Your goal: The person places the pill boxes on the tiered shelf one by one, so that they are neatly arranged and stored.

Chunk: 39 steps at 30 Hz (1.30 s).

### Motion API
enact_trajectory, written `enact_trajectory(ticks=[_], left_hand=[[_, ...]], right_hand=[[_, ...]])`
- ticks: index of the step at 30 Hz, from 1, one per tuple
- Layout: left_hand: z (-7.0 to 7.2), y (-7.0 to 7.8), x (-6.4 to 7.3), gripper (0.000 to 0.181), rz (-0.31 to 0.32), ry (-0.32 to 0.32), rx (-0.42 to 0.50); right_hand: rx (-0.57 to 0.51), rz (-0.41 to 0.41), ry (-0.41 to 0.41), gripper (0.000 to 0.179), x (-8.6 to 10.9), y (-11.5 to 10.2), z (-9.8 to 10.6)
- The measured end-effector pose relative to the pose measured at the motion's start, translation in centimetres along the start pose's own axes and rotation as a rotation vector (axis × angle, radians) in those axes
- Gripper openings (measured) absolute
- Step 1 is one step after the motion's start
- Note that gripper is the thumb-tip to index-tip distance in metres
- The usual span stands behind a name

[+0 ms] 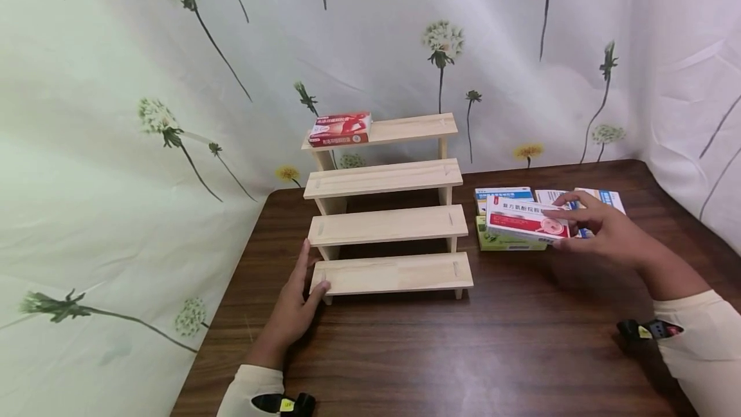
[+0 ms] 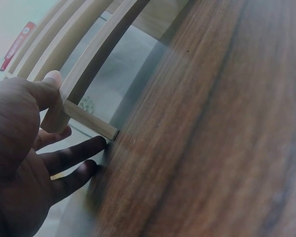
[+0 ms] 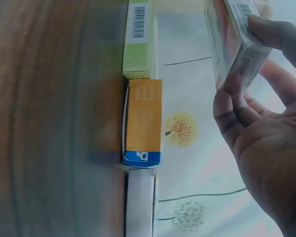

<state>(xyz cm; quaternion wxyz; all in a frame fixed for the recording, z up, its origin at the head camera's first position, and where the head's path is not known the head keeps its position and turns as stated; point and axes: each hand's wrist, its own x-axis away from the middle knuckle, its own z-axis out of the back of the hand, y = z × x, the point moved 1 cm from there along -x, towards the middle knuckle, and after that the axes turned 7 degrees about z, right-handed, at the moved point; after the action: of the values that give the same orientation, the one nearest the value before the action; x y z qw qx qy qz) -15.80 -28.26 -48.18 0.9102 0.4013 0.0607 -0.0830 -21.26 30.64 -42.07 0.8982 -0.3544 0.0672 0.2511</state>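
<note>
A: What is nearest?
B: The person's 2 pale sleeves (image 1: pixel 703 346), reaching over the brown bench (image 1: pixel 405 352).

A: And the left hand (image 1: pixel 295 307)?
B: It is at the near left corner of the wooden stand (image 1: pixel 388 227). Its thumb lies on the bottom step (image 1: pixel 393 275), and in the left wrist view 1 fingertip shows under the end of that board, so the 2 pinch it. 2 other fingers stretch out near the short leg (image 2: pixel 91 121).

A: What do the fingers of the right hand (image 1: pixel 610 230) hold?
B: A white-and-red box (image 1: pixel 528 219), gripped by its right end between thumb and fingers. It is in the air, to the right of the stand.

A: What lies below it?
B: More boxes on the bench. A green box (image 1: pixel 511 244) is in front, with a blue-and-white box (image 1: pixel 502 193) just behind. The right wrist view also shows an orange box (image 3: pixel 144 118) with a blue end, beside the green box. Another pale box (image 1: pixel 604 198) is farther back, partly hidden by the hand.

A: And farthest off?
B: The stand climbs in 4 steps. A red box (image 1: pixel 340 130) lies at the left end of the top step (image 1: pixel 413 127). Behind hangs a pale cloth (image 1: pixel 370 50) printed with dandelions.
</note>
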Motion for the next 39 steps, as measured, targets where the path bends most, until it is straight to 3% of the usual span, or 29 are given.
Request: enact_trajectory(ticks=[14, 26, 39], left_hand=[[-0.1, 0.0, -0.2, 0.091, -0.006, -0.007, 0.013], [0.0, -0.1, -0.1, 0.092, 0.008, -0.010, -0.002], [0.0, -0.2, -0.1, 0.091, 0.025, -0.023, 0.006]], right_hand=[[0.023, 0.047, 0.150, 0.055, -2.5, 0.1, 1.1], [0.026, -0.083, 0.111, 0.057, -6.2, -2.0, 3.4], [0.026, -0.051, 0.177, 0.055, -10.1, -4.9, 5.7]])
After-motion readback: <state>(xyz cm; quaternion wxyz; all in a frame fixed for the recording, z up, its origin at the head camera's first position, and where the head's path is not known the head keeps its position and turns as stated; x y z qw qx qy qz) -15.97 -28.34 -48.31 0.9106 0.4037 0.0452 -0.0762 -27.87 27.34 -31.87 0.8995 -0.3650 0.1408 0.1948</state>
